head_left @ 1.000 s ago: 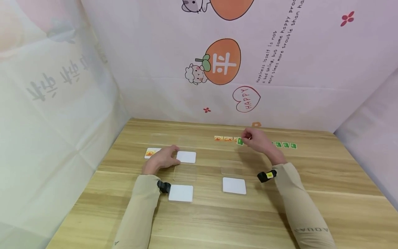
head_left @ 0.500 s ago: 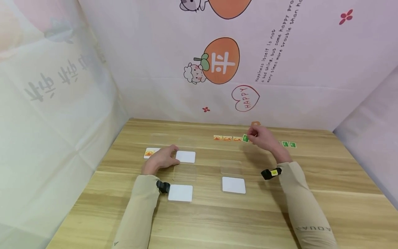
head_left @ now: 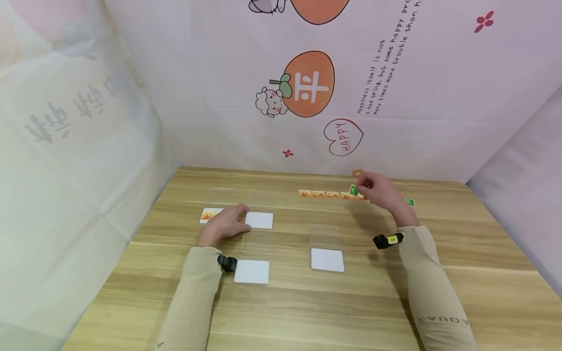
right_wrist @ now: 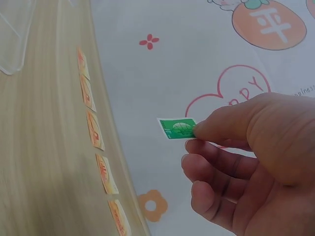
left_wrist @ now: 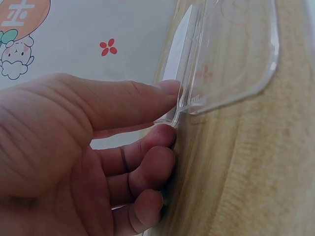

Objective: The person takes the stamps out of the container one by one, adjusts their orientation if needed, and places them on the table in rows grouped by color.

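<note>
My right hand [head_left: 381, 191] pinches a small green stamp-like card [right_wrist: 178, 128] between thumb and index finger, raised above the back of the table. Below it runs a row of small orange cards [head_left: 319, 194], flat on the wood; the right wrist view shows several of these orange cards [right_wrist: 95, 130]. My left hand [head_left: 226, 224] holds the left end of an open clear plastic case [left_wrist: 186, 98] with a white card [head_left: 259, 220] in it. In the left wrist view the thumb is on the case and the other fingers curl at its edge.
Another case with an orange picture card [head_left: 210, 215] lies left of my left hand, partly covered. Two more open cases hold white cards, one nearer [head_left: 252, 271] and one to the right [head_left: 327, 260]. One green card [head_left: 410, 202] lies beyond my right wrist. A printed cloth [head_left: 246, 97] hangs behind.
My right hand has moved right and slightly back with the green card. More orange cards show in the row, and fewer green ones show at right. The left hand stays on the case.
</note>
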